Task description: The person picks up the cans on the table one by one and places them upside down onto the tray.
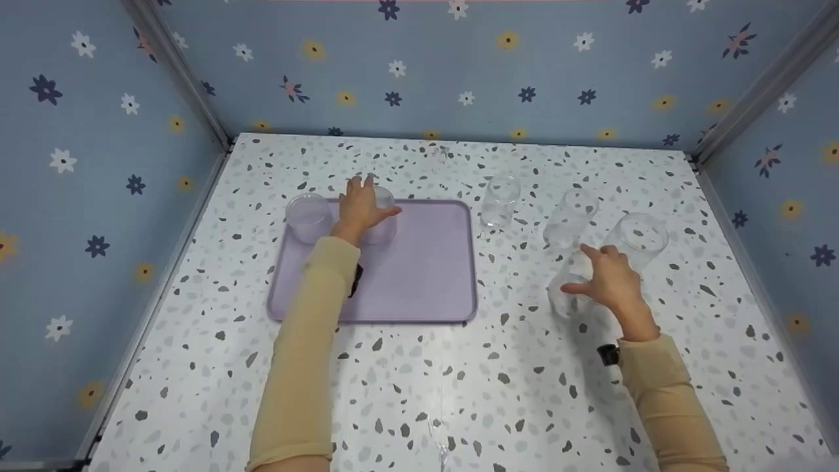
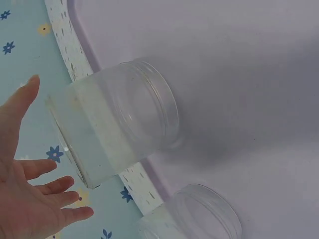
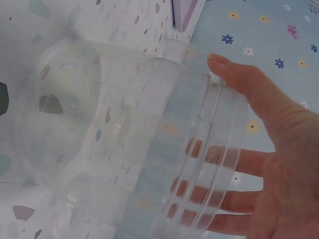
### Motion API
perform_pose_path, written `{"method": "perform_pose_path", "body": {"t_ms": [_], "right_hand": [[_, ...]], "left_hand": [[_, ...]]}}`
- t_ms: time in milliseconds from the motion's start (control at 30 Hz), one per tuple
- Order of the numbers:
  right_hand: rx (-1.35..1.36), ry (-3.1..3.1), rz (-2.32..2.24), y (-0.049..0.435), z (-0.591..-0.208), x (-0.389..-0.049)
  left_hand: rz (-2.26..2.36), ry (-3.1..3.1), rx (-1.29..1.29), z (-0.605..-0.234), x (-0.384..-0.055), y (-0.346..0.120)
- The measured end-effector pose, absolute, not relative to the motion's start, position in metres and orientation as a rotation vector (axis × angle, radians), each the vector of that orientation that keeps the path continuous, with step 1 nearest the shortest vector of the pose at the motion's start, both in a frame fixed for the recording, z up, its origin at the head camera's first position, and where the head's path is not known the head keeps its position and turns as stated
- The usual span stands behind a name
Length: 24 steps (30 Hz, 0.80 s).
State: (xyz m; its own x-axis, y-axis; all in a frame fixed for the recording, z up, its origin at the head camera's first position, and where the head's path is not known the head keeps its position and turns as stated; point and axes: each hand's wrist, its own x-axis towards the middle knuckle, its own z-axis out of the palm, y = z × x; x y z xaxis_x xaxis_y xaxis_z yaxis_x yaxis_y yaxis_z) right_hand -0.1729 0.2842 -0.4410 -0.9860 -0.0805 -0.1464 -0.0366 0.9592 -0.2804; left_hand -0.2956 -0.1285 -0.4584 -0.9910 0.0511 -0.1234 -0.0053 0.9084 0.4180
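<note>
Two clear containers stand along the far edge of a lilac tray (image 1: 419,275), where a person's left hand (image 1: 360,206), its fingers and thumb spread wide, hovers at the top of the right-hand jar (image 1: 383,226), just beside the left-hand jar (image 1: 309,219). On the speckled table (image 1: 406,367) right of the tray, the right hand (image 1: 613,278) grips the rim of a clear cup (image 3: 124,124), thumb on one side and fingers on the other, near a wide clear container (image 1: 642,236) and two slimmer ones farther back.
</note>
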Motion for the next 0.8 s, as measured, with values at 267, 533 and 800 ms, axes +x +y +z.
{"method": "perform_pose_path", "body": {"t_ms": [267,533,800], "right_hand": [[-0.068,2.948,-0.462,0.283,-0.442,-0.172],[-0.097,2.974,-0.520,0.280,-0.442,-0.172],[-0.167,3.028,-0.606,0.273,-0.441,-0.174]], "left_hand": [[0.684,2.967,0.067,-0.453,-0.293,-0.122],[0.791,3.023,0.102,-0.449,-0.289,-0.113],[0.919,3.070,0.148,-0.444,-0.281,-0.105]]}}
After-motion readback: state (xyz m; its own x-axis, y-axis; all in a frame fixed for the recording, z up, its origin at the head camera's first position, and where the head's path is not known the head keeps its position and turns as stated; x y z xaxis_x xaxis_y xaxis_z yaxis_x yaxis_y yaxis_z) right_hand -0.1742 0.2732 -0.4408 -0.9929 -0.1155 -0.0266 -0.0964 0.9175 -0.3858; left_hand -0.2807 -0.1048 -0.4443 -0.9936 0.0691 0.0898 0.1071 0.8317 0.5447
